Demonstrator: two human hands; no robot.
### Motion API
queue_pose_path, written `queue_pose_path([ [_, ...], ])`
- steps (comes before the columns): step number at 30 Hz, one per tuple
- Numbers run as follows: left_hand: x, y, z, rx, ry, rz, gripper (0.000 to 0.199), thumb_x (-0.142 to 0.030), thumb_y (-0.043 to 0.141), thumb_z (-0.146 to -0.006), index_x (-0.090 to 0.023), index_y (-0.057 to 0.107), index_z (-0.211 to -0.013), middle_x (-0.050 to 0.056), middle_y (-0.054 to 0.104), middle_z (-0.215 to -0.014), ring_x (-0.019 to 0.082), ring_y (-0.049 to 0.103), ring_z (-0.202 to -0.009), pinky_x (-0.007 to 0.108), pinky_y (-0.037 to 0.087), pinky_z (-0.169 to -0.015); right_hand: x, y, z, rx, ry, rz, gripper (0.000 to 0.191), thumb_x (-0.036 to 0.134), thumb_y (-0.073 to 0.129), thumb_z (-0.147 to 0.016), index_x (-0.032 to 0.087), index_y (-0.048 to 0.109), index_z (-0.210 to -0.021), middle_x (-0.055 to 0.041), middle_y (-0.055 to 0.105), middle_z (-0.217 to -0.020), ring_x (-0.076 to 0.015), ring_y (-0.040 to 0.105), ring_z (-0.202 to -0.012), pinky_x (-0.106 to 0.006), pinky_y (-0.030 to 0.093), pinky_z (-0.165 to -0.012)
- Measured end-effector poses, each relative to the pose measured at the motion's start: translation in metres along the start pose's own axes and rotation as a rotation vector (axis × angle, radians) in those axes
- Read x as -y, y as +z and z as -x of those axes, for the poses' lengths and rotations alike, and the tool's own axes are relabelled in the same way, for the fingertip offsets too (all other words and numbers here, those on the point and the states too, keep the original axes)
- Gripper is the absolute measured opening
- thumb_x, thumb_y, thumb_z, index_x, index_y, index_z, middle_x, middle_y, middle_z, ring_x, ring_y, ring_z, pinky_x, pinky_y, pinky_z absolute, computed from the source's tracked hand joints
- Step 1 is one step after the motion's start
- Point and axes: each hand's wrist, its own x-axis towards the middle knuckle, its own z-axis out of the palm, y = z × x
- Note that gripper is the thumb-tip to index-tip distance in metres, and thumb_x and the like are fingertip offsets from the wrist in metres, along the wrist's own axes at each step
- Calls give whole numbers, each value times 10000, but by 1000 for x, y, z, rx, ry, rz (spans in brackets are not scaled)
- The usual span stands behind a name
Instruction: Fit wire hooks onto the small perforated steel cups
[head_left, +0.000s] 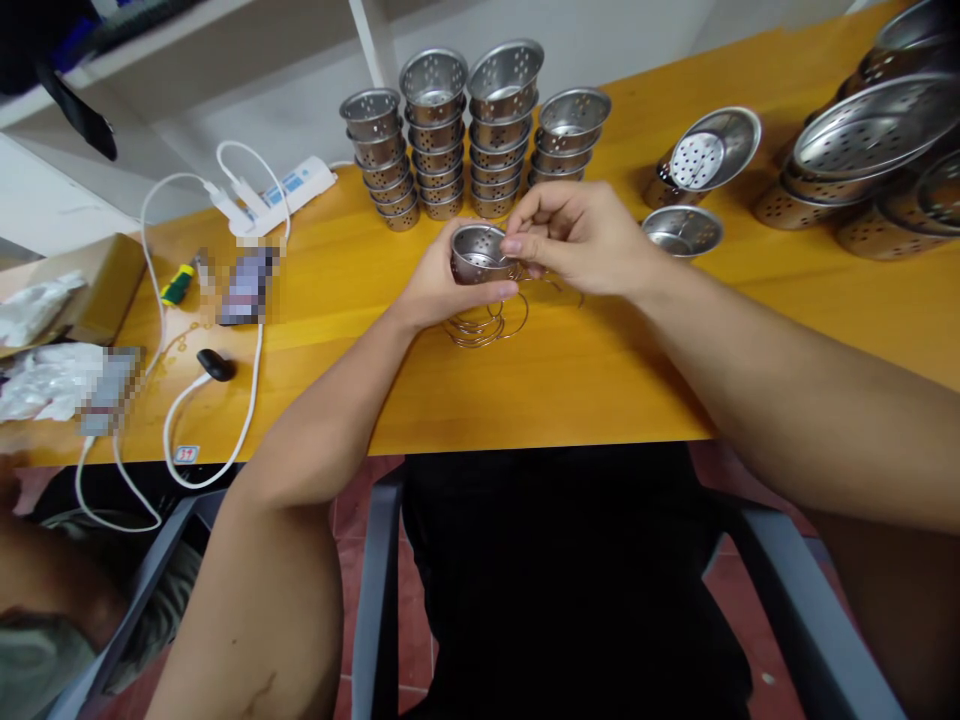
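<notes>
My left hand (439,275) is wrapped round a small perforated metal cup (480,262), holding it tilted with its mouth toward me above the table. At the cup's right rim, the thumb and fingers of my right hand (559,235) are pinched together. Whatever sits in that pinch is too small to make out. Several thin wire rings (480,335) lie in a loose tangle on the wooden table (600,380), just below the cup and partly hidden by my hands.
Stacks of perforated cups (439,130) stand along the back. More cups (862,160) are at the right, with a loose cup (684,230) nearer my right forearm. Leftward are a power strip (289,195), a phone (247,285), white cables and a screwdriver (178,285). Another person's arm shows lower left.
</notes>
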Motion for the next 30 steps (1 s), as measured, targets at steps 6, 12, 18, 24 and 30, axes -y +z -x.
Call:
queue_pose_path([
  [6, -1, 4, 2, -25, -3, -74, 926, -759, 1022, -955, -249, 615, -1613, 144, 765, -1546, 342, 811, -1441, 572, 665, -1316, -6, 5, -4, -31, -33, -60, 718, 922, 1125, -760, 313, 778, -916, 28, 644, -691, -166, 518, -606, -383, 424, -544],
  [12, -8, 3, 1, -33, -5, -91, 876, -736, 1011, -962, -227, 637, -1568, 136, 801, -1486, 327, 825, -1371, 543, 671, -1276, -8, 7, -4, -45, -29, -65, 651, 835, 1182, -733, 331, 803, -892, 13, 679, -722, -191, 516, -695, -404, 457, -613],
  [18, -6, 0, 1, -21, 7, -123, 883, -770, 991, -983, -232, 624, -1580, 138, 805, -1498, 324, 830, -1375, 539, 663, -1287, -11, 7, -4, -39, -18, -19, 669, 880, 1160, -724, 343, 798, -893, 5, 695, -754, -217, 527, -734, -413, 475, -626],
  [24, 0, -1, 3, -2, 45, -161, 929, -835, 951, -1007, -241, 591, -1626, 132, 776, -1519, 344, 807, -1443, 594, 624, -1359, -11, 7, -3, -29, -38, 33, 704, 966, 1102, -741, 352, 796, -895, 7, 692, -756, -212, 506, -749, -436, 515, -685],
  [30, 7, -2, 2, -50, 93, -145, 945, -864, 956, -991, -272, 559, -1611, 99, 760, -1468, 316, 829, -1363, 583, 669, -1301, -20, 1, 0, -132, -63, 208, 784, 1017, 1057, -740, 398, 867, -1181, -5, 843, -1023, -239, 601, -814, -480, 615, -758],
])
